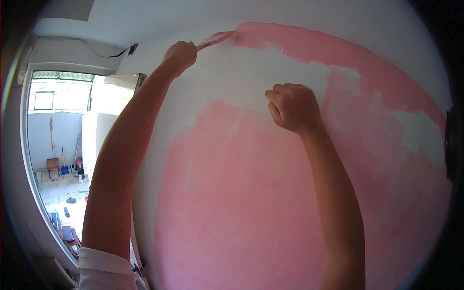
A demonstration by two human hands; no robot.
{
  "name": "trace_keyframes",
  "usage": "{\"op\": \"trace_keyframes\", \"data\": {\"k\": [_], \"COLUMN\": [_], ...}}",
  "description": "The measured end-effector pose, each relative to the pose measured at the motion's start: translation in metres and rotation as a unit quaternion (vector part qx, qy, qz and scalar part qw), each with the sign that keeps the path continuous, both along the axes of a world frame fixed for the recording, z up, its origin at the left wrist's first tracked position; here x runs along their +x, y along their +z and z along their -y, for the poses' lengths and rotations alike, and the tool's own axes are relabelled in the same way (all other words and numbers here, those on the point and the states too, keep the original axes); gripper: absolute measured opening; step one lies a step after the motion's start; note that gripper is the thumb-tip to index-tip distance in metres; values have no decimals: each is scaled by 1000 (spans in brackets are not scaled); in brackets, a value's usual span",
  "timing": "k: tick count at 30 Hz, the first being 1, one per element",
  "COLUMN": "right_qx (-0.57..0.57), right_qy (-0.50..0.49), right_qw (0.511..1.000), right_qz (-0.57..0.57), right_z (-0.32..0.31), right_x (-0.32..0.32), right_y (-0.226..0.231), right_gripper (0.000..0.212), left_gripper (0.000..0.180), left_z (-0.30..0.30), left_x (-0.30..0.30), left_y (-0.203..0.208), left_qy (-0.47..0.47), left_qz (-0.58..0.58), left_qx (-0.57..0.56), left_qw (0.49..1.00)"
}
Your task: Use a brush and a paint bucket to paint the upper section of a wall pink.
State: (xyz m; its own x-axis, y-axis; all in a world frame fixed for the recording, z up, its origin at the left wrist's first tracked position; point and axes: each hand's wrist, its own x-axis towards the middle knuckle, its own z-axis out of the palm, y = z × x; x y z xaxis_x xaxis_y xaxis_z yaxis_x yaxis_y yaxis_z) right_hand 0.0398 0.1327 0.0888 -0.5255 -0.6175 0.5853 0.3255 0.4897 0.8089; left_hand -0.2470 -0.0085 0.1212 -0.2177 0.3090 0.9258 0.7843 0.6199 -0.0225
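Observation:
My left hand (181, 54), raised high, is closed round the handle of a flat paintbrush (216, 39). Pink paint coats the brush, and its tip meets the left end of a pink band (295, 41) along the top of the white wall (181, 104). My right hand (294, 107) is held up in front of the wall to the right, curled into a loose fist, with nothing seen in it. Whether its knuckles touch the wall I cannot tell. Below both hands spreads a large, uneven pink painted area (237, 203).
To the left, a white-framed doorway (27, 159) opens onto a bright tiled yard with a wooden stool (52, 166), a blue dustpan (65, 164) and loose shoes (71, 200). A dark cable (113, 55) hangs near the ceiling. A dark object (453, 142) stands at the right edge.

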Motion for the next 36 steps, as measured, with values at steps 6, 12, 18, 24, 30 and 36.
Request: {"op": "trace_keyframes", "data": {"k": [6,12,18,24,30,36], "right_qx": [4,-29,-40,-34,-23,-19], "right_qy": [-23,-43,-63,-54,-51,-68], "right_qw": [1000,998,997,998,998,997], "right_qz": [-1,-22,-38,-28,-38,-38], "right_z": [-1,-4,-6,-8,-1,-5], "right_x": [-2,-4,-6,-8,-6,0], "right_y": [2,1,2,1,-1,-2], "right_gripper": [4,5,4,4,4,2], "left_gripper": [31,31,26,33,18,15], "left_z": [-23,-33,-18,-11,-24,-20], "left_x": [2,3,-13,7,-16,-4], "left_y": [9,32,45,45,56,50], "left_qy": [8,-13,-149,-314,-171,-113], "left_qz": [11,33,82,261,129,152], "left_qx": [58,81,63,127,23,-2], "left_qw": [998,996,983,904,977,982]}}
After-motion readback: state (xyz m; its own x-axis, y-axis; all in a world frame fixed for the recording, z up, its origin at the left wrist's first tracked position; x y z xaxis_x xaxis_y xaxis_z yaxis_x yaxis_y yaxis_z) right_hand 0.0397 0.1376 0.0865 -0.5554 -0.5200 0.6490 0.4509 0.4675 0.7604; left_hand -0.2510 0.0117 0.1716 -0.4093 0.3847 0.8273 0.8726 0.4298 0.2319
